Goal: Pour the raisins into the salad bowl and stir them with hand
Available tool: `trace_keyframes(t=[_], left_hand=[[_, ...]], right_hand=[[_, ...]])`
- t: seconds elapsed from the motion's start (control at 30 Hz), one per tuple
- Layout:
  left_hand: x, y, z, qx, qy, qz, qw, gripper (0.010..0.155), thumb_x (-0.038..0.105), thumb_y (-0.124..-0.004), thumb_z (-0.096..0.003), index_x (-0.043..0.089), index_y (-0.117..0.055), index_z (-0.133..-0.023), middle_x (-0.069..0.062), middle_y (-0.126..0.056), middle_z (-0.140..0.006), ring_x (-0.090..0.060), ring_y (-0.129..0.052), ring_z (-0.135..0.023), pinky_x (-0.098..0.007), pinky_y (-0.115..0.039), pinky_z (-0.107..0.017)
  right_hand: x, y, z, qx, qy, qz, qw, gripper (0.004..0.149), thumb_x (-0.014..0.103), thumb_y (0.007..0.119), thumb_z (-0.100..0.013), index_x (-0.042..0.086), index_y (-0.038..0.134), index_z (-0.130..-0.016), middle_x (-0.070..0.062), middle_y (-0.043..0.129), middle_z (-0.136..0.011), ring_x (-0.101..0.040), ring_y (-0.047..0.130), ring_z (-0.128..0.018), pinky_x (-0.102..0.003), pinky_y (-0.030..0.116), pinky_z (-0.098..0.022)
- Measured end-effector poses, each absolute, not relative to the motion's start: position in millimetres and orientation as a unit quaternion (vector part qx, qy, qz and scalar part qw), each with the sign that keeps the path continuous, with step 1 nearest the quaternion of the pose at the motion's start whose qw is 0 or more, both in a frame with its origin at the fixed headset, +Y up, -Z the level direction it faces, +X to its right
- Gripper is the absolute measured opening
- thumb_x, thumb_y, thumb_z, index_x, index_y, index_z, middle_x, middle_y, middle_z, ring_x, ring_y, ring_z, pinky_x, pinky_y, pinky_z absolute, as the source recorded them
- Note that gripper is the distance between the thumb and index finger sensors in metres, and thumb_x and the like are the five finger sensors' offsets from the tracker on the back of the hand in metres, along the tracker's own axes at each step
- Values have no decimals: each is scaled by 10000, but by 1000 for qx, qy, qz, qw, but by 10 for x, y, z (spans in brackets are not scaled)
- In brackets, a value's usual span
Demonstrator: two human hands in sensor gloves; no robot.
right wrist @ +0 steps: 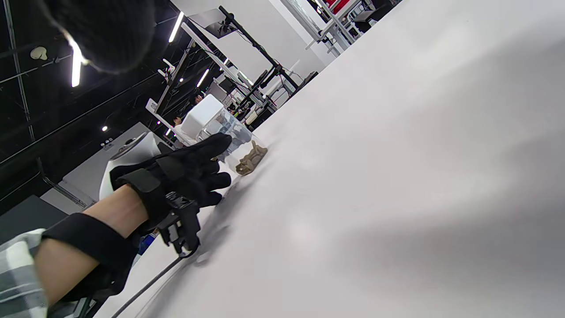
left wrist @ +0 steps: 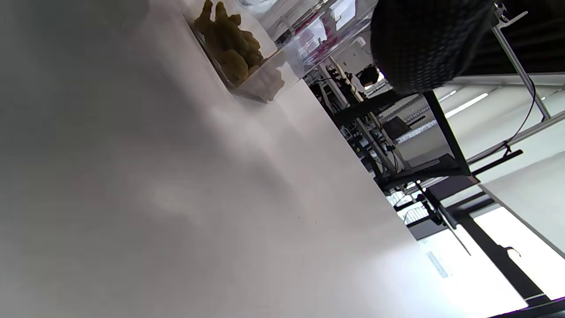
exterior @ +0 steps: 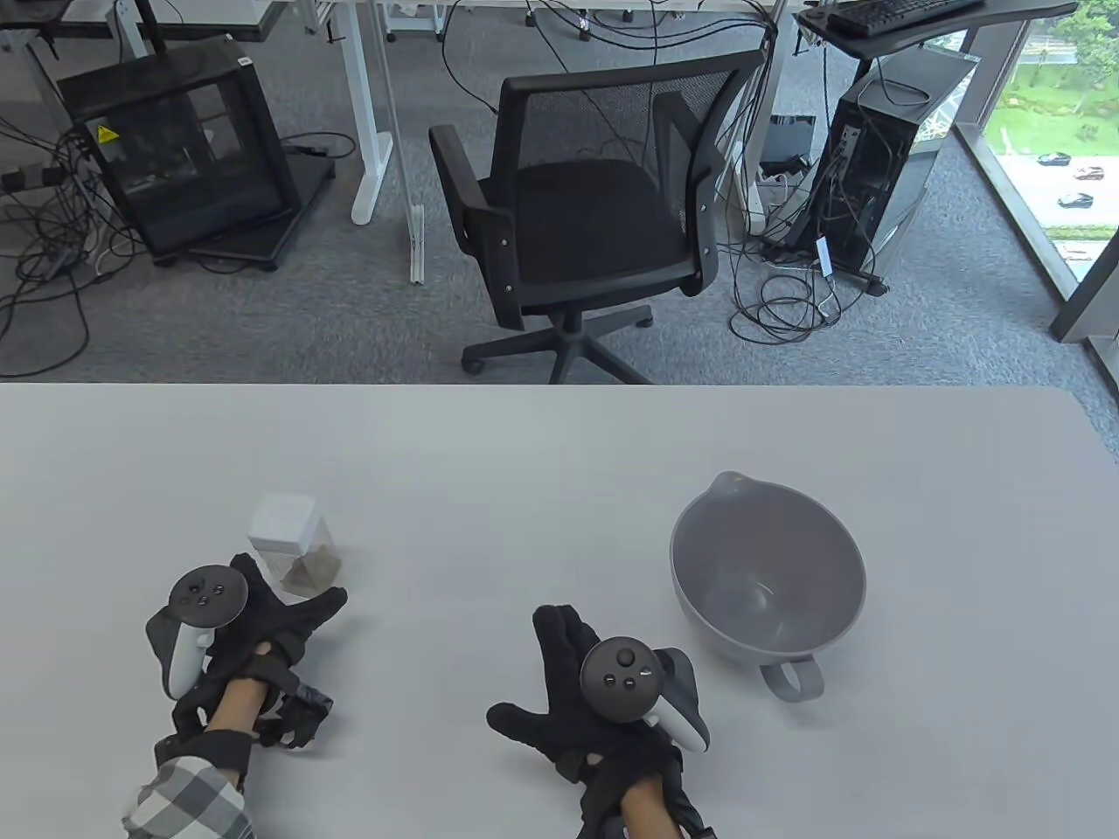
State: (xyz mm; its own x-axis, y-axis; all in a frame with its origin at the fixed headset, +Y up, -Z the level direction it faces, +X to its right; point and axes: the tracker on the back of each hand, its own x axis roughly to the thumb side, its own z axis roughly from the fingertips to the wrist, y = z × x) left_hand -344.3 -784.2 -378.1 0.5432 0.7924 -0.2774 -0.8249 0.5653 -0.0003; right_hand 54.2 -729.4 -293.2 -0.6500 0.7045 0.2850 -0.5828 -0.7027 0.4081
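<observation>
Raisins (exterior: pixel 308 570) in lidded clear jar (exterior: pixel 293 546) just beyond spread left hand (exterior: pixel 253 629); right hand (exterior: pixel 603 699) spread flat beside grey bowl (exterior: pixel 768 572).

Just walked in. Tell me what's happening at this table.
A person in sensor gloves is about to start. The left hand reaches toward a clear jar of raisins, white lid on, without gripping it. The right hand rests open on the table. The grey salad bowl sits empty at right.
</observation>
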Motion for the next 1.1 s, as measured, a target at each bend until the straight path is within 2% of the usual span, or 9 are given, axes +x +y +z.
trace_keyframes(t=[0.1,0.3,0.47,0.6,0.67,0.83,0.93,1.0,1.1], left_hand=[[-3511,-7819,-3941,-22,160,467,869,936,450,-904,-453,187,-226,-1043,-303,-133,-1069,-584,-401,-957,-743,-321,-660],[-3475,-7695,-3912,6,113,393,913,925,502,-940,-416,102,-381,-1036,-217,-615,-1012,-472,-798,-870,-704,-611,-633],[-3174,-7499,-3634,0,-17,451,892,923,497,-945,-411,119,-386,-1041,-206,-604,-1027,-550,-749,-897,-755,-614,-608],[-2699,-7219,-3213,-49,-234,483,842,920,498,-953,-394,153,-399,-1042,-205,-600,-1028,-607,-684,-923,-808,-581,-591],[-2506,-7167,-2963,-82,-287,487,821,923,503,-941,-407,171,-370,-1051,-205,-568,-1036,-578,-701,-935,-819,-586,-593],[-2360,-7280,-2733,-124,-291,552,772,931,471,-952,-415,211,-332,-1058,-229,-491,-1048,-532,-701,-917,-789,-662,-581],[-2312,-7316,-2698,-121,-275,561,772,947,412,-978,-405,252,-313,-1060,-231,-452,-1052,-534,-648,-908,-719,-728,-572],[-2261,-7305,-2662,-102,-269,524,802,976,410,-981,-403,286,-274,-1066,-227,-419,-1044,-504,-638,-907,-675,-755,-562],[-2192,-7291,-2609,-88,-236,489,835,979,477,-974,-404,243,-288,-1060,-227,-443,-1015,-450,-664,-859,-624,-786,-531]], right_hand=[[528,-7301,-2931,216,145,890,375,1023,684,647,-501,219,-96,-1028,-180,-58,-1130,-523,78,-1021,-812,160,-612],[521,-7303,-2924,218,142,897,358,1024,684,645,-501,213,-99,-1026,-187,-56,-1127,-524,82,-1018,-811,161,-610],[521,-7305,-2924,219,141,892,369,1026,682,645,-500,208,-100,-1023,-196,-54,-1123,-525,85,-1017,-811,162,-610],[516,-7304,-2911,230,142,889,369,1055,691,643,-494,202,-145,-998,-210,-69,-1114,-527,82,-1015,-812,161,-608],[509,-7272,-2898,247,148,873,393,1073,701,643,-488,200,-163,-988,-218,-66,-1113,-526,96,-1016,-811,171,-613],[365,-6954,-2746,307,109,813,482,1073,727,649,-478,219,-136,-1005,-220,59,-1144,-478,341,-1006,-721,382,-674],[125,-6668,-2634,336,41,853,398,1036,770,587,-486,191,-55,-1058,-253,219,-1147,-468,541,-903,-590,562,-627],[-79,-6489,-2589,310,19,902,300,970,761,586,-490,142,195,-1128,-299,313,-1115,-449,626,-828,-527,627,-583],[-312,-6266,-2550,257,-44,947,188,836,701,645,-509,127,447,-1085,-293,568,-1019,-368,751,-721,-460,706,-509]])
